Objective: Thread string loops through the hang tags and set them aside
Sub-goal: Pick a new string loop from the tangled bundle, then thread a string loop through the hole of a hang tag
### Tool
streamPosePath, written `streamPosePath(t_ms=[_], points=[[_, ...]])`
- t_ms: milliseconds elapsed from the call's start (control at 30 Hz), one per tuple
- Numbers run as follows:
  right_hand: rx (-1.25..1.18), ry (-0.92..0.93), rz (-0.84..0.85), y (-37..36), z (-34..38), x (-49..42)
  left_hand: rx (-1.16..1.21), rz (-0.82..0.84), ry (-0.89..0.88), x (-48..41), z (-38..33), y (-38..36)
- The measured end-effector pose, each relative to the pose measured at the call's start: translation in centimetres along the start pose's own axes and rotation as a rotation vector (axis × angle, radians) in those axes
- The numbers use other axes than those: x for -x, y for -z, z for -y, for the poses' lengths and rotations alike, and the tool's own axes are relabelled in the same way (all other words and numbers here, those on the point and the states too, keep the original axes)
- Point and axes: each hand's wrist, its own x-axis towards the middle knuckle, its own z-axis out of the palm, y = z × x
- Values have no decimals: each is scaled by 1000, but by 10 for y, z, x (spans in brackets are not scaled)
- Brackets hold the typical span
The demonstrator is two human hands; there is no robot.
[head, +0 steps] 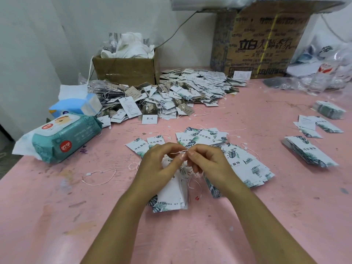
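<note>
My left hand (159, 164) and my right hand (207, 161) meet over the middle of the pink table (266, 216). Between their fingertips they pinch a thin white string loop (180, 152). Under the left hand hangs a bunch of white hang tags with green leaf print (171, 195), partly hidden by the hand; whether the string passes through them I cannot tell. More loose leaf-print tags (242, 161) lie fanned out under and to the right of my right hand. A spare string loop (101, 176) lies on the table to the left.
A large heap of strung tags (171, 94) fills the back. A small cardboard box (125, 69) and a big carton (262, 44) stand behind it. Wet-wipe packs (62, 138) lie at left. Tag stacks (308, 151) and plastic bags (323, 73) sit at right.
</note>
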Motion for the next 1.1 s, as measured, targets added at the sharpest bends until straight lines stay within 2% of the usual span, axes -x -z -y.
streamPosePath(t_ms=[167, 300, 400, 533, 767, 1100], points=[[53, -9, -17, 0, -1, 0, -51, -42, -45, -2, 4, 0], [266, -10, -93, 3, -6, 0, 101, -182, 45, -2, 3, 1], [385, 5, -187, 8, -10, -1, 305, -322, 135, -5, 3, 5], [467, 16, -290, 13, -13, -3, 449, -382, 162, -7, 0, 7], [445, 114, -419, 10, -12, -4, 540, -440, 180, -8, -1, 6], [338, 30, -324, 9, -11, -3, 608, -438, 250, -9, 3, 7]])
